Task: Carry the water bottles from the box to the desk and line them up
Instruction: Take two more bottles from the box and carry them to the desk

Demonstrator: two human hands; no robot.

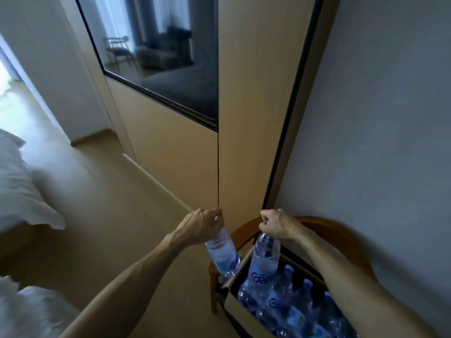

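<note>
left hand (202, 224) grips left bottle (223, 254) by neck, base tilted down-right | right hand (277, 225) grips right bottle (264, 259) by neck, near-upright over box (240, 307)

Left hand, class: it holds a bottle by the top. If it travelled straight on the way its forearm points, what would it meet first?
Probably the wooden wall panel just beyond the left hand; nothing shows between them, though depth is hard to judge.

box (240, 307) on chair (336, 230) — right, bed (22, 191) left
</note>
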